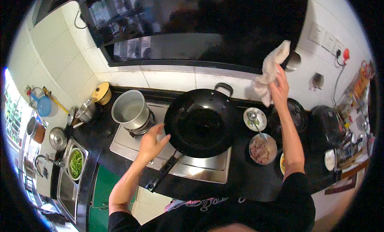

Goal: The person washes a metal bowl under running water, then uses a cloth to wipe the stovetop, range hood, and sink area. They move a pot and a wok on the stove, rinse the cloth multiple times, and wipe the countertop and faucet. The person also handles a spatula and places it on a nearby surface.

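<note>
My right hand (279,87) grips a pale cloth (270,71), raised by the lower right edge of a black range hood (186,48). With fingers apart, my left hand (154,141) hovers at the left rim of a black wok (205,125) and holds nothing; whether it touches the rim I cannot tell. The wok sits on the steel gas stove (207,172), its long handle (164,170) slanting towards me. On the left burner stands an aluminium pot (131,109) with what looks like liquid inside.
Right of the stove are a bowl of sliced meat (259,152), a small bowl with a spoon (260,123), and a black pan (295,116). A yellow lidded pot (102,93) stands at the back left. Leafy greens (76,163) fill a bowl in the steel sink (67,196).
</note>
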Tool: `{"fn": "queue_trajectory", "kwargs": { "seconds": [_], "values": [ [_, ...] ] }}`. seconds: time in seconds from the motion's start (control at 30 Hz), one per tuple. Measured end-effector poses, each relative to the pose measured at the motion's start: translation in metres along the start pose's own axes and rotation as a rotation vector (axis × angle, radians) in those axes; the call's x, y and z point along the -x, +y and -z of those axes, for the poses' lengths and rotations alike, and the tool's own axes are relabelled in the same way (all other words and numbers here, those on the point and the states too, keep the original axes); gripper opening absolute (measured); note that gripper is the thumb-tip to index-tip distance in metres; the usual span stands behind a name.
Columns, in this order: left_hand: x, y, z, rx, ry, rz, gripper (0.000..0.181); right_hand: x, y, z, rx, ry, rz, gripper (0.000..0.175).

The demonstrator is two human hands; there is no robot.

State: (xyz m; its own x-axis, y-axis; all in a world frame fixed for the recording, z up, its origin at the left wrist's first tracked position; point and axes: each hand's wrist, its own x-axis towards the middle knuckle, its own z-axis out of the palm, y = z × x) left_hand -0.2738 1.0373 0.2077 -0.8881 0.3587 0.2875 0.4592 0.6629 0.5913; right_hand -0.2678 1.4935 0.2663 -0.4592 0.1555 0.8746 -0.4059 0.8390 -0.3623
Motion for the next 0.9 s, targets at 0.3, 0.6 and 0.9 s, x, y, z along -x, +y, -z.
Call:
{"fn": "queue_trajectory", "kwargs": {
  "seconds": [0.3, 0.6, 0.9],
  "values": [
    [-0.115, -0.033, 0.057, 0.082, 0.242, -0.158, 0.030, -0.076, -0.046, -0.256, 0.340, -0.428, 0.656, 0.044],
    [-0.141, -0.083, 0.079, 0.079, 0.298, -0.206, 0.021, -0.156, -0.165, -0.438, 0.500, -0.554, 0.593, 0.060],
    [-0.166, -0.020, 0.015, 0.111, -0.014, -0.339, 0.020, -0.105, 0.014, -0.117, 1.016, -0.150, 0.216, 0.049]
  ]
}}
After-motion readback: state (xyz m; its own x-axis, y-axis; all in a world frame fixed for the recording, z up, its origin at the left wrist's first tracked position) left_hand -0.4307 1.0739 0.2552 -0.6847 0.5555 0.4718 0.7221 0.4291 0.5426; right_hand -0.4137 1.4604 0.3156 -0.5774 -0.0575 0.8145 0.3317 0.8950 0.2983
